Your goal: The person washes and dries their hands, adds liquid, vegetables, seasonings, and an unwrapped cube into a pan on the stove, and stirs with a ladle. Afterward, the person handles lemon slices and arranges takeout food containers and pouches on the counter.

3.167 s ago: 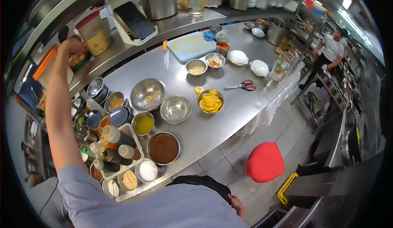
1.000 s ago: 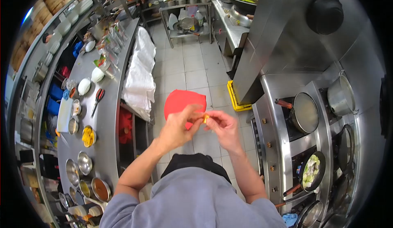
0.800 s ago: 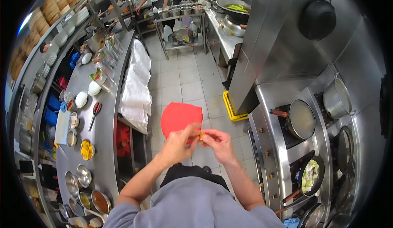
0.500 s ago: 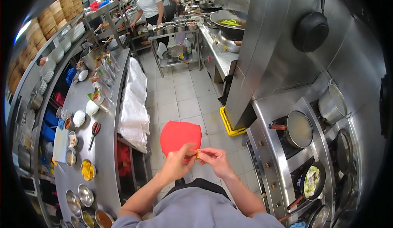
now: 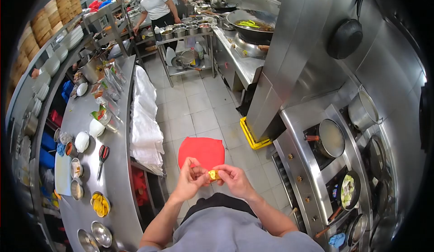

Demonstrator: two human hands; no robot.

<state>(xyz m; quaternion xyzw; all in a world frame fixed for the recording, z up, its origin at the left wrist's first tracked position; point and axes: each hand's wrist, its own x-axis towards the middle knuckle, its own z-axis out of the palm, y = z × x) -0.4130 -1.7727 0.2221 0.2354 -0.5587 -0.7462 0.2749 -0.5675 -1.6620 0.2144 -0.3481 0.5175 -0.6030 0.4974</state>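
Yellow packet pinched between left hand and right hand, each grip nearly closed; red stool just beyond. Best done with light, opposed fingertips, no squashing.

My small piece: yellow and orange | my shirt: grey | stool: plain red | left scissors: red-and-black handles | floor: pale grey, gridded by darker lines

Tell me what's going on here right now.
The right hand pinches a small yellow item, too small to identify, with the left hand's fingers at it. Scissors and lemon slices are on the counter to the left; food sits in a pan on the right.
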